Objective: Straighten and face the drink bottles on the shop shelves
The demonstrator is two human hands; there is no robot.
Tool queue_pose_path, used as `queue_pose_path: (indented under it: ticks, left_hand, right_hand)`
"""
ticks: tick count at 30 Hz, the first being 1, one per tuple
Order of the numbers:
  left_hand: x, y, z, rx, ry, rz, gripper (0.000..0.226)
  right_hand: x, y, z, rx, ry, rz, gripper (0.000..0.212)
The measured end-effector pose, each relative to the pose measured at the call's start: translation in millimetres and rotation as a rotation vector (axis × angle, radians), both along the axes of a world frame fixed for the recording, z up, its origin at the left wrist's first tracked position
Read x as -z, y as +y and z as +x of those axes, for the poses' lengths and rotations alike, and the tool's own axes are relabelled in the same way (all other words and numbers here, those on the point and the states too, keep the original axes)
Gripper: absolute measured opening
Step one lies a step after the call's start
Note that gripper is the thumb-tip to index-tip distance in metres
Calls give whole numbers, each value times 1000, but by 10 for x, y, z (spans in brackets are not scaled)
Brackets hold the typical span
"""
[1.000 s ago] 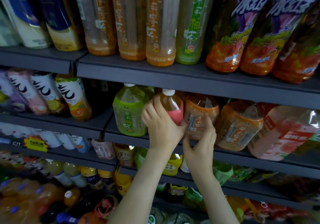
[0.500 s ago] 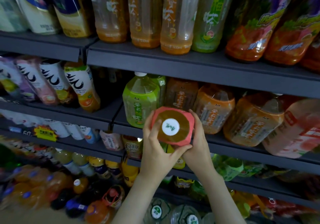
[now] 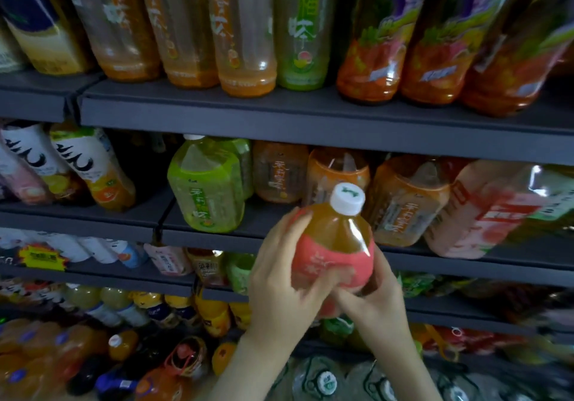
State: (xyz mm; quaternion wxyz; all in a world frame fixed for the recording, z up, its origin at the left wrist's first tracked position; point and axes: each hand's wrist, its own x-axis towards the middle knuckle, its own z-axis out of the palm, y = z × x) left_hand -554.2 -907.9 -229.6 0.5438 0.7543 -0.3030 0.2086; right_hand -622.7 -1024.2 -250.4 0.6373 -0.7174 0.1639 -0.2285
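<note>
Right of the green bottle (image 3: 206,189) and nearer the camera, the pink bottle (image 3: 335,245) is held near upright, cap (image 3: 347,198) up, left hand (image 3: 276,282) and right hand (image 3: 375,304) both gripping it.

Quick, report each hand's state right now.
Left hand: grip closed round the pink-labelled bottle.
Right hand: grip closed on the same bottle, lower down.
</note>
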Motion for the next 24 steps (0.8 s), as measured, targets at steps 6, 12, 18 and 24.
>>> queue_pose_path:
  ticks: [6,12,18,24]
  left_hand:
    - [-62,-710,-18,57,-16,-12,33]
    - [-235,-1487,159,21,-34,164,53]
    - [-325,-1901,204,-134,10,266,82]
    - [-168,-1656,-77,-51,-128,-39,42]
  right_hand:
    - [4,-475,-516,204,67,36,97]
    - [10,-935,-828,384,53,121,90]
    - [46,-1158,-989,467,30,117,89]
    - [3,-1171,-1033,467,32,124,91]
